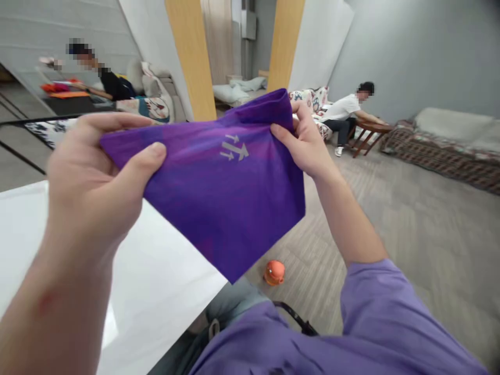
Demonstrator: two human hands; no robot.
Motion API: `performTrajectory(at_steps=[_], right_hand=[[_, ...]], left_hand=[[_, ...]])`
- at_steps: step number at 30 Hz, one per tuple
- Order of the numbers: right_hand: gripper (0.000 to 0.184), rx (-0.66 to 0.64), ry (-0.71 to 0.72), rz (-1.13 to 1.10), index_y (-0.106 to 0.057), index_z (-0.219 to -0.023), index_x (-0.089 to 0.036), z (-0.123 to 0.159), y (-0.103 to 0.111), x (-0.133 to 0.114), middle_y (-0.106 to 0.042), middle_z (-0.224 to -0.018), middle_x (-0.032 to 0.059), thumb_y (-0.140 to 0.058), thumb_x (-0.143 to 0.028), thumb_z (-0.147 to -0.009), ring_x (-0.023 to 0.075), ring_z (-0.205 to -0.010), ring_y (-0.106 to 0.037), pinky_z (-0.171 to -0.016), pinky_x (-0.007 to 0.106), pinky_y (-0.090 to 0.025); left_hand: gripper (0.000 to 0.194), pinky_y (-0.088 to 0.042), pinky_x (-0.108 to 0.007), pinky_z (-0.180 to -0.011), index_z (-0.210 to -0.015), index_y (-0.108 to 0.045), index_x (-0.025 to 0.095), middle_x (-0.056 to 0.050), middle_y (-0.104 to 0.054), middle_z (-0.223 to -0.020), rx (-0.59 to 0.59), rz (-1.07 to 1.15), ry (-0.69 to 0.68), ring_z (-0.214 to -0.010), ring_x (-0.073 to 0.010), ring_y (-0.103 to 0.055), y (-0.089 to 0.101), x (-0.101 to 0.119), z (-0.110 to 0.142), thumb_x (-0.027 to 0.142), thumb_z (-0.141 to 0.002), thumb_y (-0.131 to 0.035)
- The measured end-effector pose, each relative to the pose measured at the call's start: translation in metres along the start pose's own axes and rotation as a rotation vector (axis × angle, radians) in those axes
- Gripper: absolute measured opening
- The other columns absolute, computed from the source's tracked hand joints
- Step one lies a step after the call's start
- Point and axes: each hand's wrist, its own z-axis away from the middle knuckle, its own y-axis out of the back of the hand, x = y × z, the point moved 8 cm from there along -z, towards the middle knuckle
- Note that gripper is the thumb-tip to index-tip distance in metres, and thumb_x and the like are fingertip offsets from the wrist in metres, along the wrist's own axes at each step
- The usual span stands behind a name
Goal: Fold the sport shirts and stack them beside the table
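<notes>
A purple piece of fabric (230, 198) with a small grey arrow print is stretched out in the air between my two hands. My left hand (97, 172) pinches its left corner, thumb in front and fingers behind. At the upper right, my right hand (304, 135) grips the folded edge, its thumb on the near side and the other fingers partly hidden behind the cloth. The lower part hangs down to a point above my lap, over the edge of the white table (164, 291).
An orange-lidded bottle (274, 272) stands on the wooden floor (324, 250). One person sits at a dark table (72, 104) on the left; another leans over a small wooden stool (369, 133) on the right. A sofa (449, 140) lines the right wall.
</notes>
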Motion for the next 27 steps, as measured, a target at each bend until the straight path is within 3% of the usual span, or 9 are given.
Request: performTrajectory(at_steps=[2, 5, 8, 11, 14, 17, 21, 24, 27], right_hand=[[0.058, -0.004, -0.012, 0.11, -0.051, -0.151, -0.016, -0.017, 0.029, 0.04, -0.063, -0.148, 0.0081, -0.056, -0.063, -0.118, 0.0306, -0.142, -0.066, -0.117, 0.059, -0.056], [0.059, -0.027, -0.137, 0.254, -0.051, -0.152, -0.016, -0.04, 0.038, 0.124, -0.07, -0.145, 0.011, -0.067, -0.058, -0.115, 0.0286, -0.134, -0.071, -0.119, 0.055, -0.059], [0.068, -0.067, -0.357, 0.382, -0.049, -0.159, -0.016, -0.042, 0.015, 0.213, -0.073, -0.144, 0.0154, -0.076, -0.052, -0.109, 0.0286, -0.132, -0.072, -0.121, 0.05, -0.059], [0.078, -0.127, -0.489, 0.511, -0.047, -0.167, -0.013, -0.02, -0.02, 0.27, -0.066, -0.16, 0.0228, -0.075, -0.053, -0.106, 0.0332, -0.146, -0.067, -0.128, 0.053, -0.053], [0.078, -0.276, -0.402, 0.6, -0.052, -0.172, -0.019, 0.014, -0.061, 0.277, -0.05, -0.18, 0.0206, -0.064, -0.064, -0.109, 0.038, -0.167, -0.049, -0.139, 0.064, -0.039], [0.085, -0.437, -0.308, 0.621, -0.047, -0.18, -0.029, 0.056, -0.098, 0.261, -0.04, -0.188, 0.0115, -0.053, -0.079, -0.111, 0.0392, -0.174, -0.039, -0.142, 0.068, -0.032], [0.092, -0.577, -0.269, 0.726, -0.041, -0.185, -0.033, 0.091, -0.121, 0.241, -0.036, -0.19, 0.0078, -0.047, -0.087, -0.109, 0.0423, -0.177, -0.031, -0.144, 0.071, -0.025], [0.094, -0.593, -0.222, 0.777, -0.046, -0.182, -0.031, 0.072, -0.122, 0.232, -0.044, -0.186, 0.0105, -0.049, -0.088, -0.108, 0.0457, -0.174, -0.037, -0.143, 0.074, -0.026], [0.082, -0.575, -0.196, 0.695, -0.062, -0.17, -0.03, 0.015, -0.129, 0.233, -0.061, -0.172, 0.0133, -0.052, -0.083, -0.109, 0.045, -0.159, -0.057, -0.135, 0.07, -0.042]], left_hand=[[0.044, -0.062, -0.066, -0.121, -0.132, -0.08, 0.036, 0.004, -0.08, -0.126, -0.058, -0.001, -0.051, -0.119, -0.0269, -0.078, -0.047, -0.031, -0.027, 0.049, -0.091, -0.091], [0.047, -0.069, -0.049, -0.109, -0.134, -0.074, 0.024, -0.002, -0.08, -0.119, -0.128, 0.023, 0.02, -0.108, -0.0241, -0.079, -0.114, -0.115, -0.06, 0.049, -0.095, -0.085], [0.044, -0.067, -0.042, -0.107, -0.139, -0.068, 0.019, -0.009, -0.08, -0.125, -0.17, -0.112, 0.211, -0.11, -0.0247, -0.079, -0.162, -0.215, -0.067, 0.038, -0.1, -0.076], [0.061, -0.063, -0.045, -0.111, -0.153, -0.058, 0.014, -0.018, -0.076, -0.137, -0.26, -0.361, 0.428, -0.114, -0.0287, -0.078, -0.174, -0.294, -0.045, 0.039, -0.101, -0.077], [0.087, -0.06, -0.049, -0.113, -0.168, -0.044, 0.01, -0.025, -0.066, -0.155, -0.284, -0.54, 0.406, -0.119, -0.0323, -0.076, -0.142, -0.316, -0.016, 0.051, -0.1, -0.08], [0.084, -0.058, -0.052, -0.115, -0.17, -0.044, 0.014, -0.021, -0.067, -0.153, -0.363, -0.698, 0.255, -0.128, -0.0352, -0.073, -0.089, -0.294, 0.026, 0.061, -0.105, -0.071], [0.071, -0.056, -0.062, -0.122, -0.166, -0.05, 0.023, -0.019, -0.068, -0.153, -0.478, -0.863, 0.218, -0.142, -0.042, -0.068, -0.014, -0.251, 0.117, 0.065, -0.11, -0.061], [0.077, -0.054, -0.065, -0.127, -0.176, -0.039, 0.03, -0.018, -0.061, -0.166, -0.454, -0.934, 0.263, -0.154, -0.0424, -0.062, 0.045, -0.228, 0.189, 0.062, -0.11, -0.062], [0.089, -0.049, -0.069, -0.135, -0.185, -0.024, 0.043, -0.012, -0.051, -0.18, -0.358, -0.995, 0.347, -0.164, -0.042, -0.055, 0.105, -0.214, 0.249, 0.06, -0.107, -0.064]])
